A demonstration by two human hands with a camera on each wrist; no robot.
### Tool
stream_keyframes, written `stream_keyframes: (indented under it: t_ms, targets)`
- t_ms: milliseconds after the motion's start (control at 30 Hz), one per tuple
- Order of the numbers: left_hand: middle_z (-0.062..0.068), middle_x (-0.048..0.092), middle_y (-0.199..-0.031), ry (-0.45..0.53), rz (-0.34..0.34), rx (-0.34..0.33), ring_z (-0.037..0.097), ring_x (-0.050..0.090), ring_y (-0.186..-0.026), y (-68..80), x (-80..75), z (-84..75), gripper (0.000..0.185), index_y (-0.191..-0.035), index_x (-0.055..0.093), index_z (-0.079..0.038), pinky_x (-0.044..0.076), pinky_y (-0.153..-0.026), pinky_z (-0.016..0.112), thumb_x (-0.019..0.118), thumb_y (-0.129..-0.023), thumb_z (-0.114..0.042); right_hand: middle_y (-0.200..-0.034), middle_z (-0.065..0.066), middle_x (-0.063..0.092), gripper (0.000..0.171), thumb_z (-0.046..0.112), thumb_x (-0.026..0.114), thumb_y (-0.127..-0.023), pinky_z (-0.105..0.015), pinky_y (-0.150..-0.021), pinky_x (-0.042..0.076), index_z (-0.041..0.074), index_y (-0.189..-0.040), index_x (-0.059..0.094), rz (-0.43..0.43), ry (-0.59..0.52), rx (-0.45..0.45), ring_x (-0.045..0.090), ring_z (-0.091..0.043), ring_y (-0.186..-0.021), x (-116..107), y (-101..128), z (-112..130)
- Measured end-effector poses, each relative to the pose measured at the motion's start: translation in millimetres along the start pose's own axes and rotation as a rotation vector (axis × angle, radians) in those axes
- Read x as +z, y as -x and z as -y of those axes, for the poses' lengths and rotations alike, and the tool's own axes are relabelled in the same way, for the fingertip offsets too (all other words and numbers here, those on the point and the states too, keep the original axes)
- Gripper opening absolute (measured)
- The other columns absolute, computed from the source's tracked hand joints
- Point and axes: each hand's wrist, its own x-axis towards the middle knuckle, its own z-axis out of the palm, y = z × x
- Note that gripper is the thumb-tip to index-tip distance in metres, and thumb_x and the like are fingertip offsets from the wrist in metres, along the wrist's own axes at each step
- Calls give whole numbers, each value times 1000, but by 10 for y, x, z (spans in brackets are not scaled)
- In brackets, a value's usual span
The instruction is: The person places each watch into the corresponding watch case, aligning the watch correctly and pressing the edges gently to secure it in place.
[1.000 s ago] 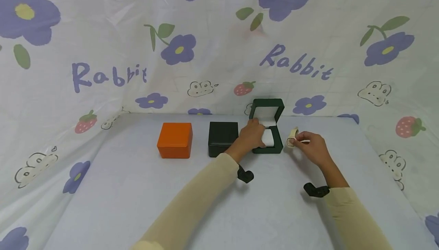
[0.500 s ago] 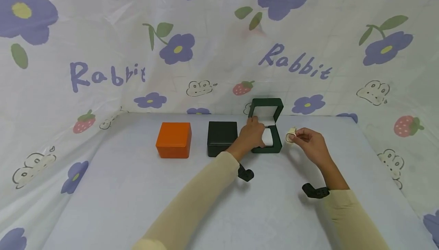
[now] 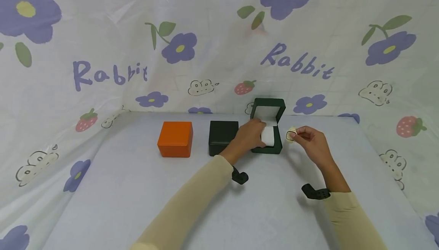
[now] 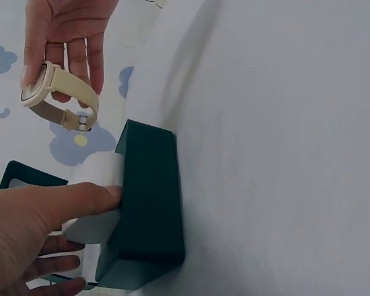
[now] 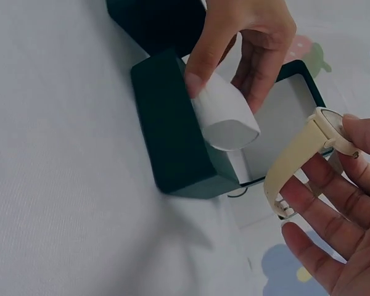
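A green watch box (image 3: 277, 141) stands with its hinged lid (image 3: 280, 107) raised at the back. My left hand (image 3: 248, 133) grips the white watch pillow (image 5: 225, 117) in it, the thumb (image 4: 92, 200) along one side and the fingers on the other. The pillow sticks up past the box's rim in the right wrist view. Just right of the box, my right hand (image 3: 315, 143) pinches a cream watch (image 4: 77, 89) by its case, between thumb and fingers. Its strap (image 5: 290, 157) is buckled into a loop that hangs down, and the dial is partly covered by the thumb.
A closed black box (image 3: 223, 132) stands immediately left of the green one, partly behind my left hand. Farther left is a closed orange box (image 3: 175, 139). A patterned cloth (image 3: 219, 55) rises behind the white tabletop (image 3: 267, 212).
My right hand has lifted slightly, turning the watch with it. The left hand and wrist have shifted a little left, and more of the white pillow shows.
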Motion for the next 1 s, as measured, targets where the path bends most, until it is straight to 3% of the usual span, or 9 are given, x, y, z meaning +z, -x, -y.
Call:
stream_keyframes:
  t_ms: [233, 567, 733, 833, 1000]
  targets:
    - [3, 54, -146, 99, -25, 27, 17, 52, -132, 105, -161, 74, 79, -146, 56, -13, 46, -108, 31, 88, -79, -40, -93, 2, 73, 37, 32, 72, -97, -15, -77, 51, -4, -104, 67, -7, -34, -27, 66, -4, -86, -17, 5, 121]
    - [7, 54, -138, 343, -84, 73, 19, 57, -118, 363, -294, 147, 79, -146, 56, -12, 53, -99, 32, 90, -78, -33, -94, 4, 73, 35, 31, 72, -97, -16, -79, 53, -3, -108, 68, 10, -96, -18, 65, -8, -89, 21, 122, 182]
    - [11, 48, -143, 577, -115, 85, 22, 60, -117, 502, -323, 199, 77, -146, 56, -8, 58, -91, 27, 91, -78, -19, -95, 3, 73, 35, 28, 72, -97, -16, -82, 55, -5, -108, 67, 23, -155, -52, 66, -8, -89, 63, 161, 237]
    - [9, 46, -142, 708, -118, 88, 17, 63, -110, 578, -332, 228, 77, -145, 56, -8, 58, -86, 21, 91, -77, -13, -96, 2, 73, 34, 24, 72, -97, -17, -83, 56, -6, -109, 67, 33, -186, -65, 66, -8, -89, 96, 180, 292]
    - [6, 44, -142, 833, -105, 107, 13, 63, -103, 699, -330, 282, 80, -145, 58, -12, 58, -82, 18, 92, -73, -10, -97, 2, 72, 32, 21, 72, -97, -19, -82, 58, -8, -111, 66, 44, -232, -66, 67, -9, -88, 162, 217, 379]
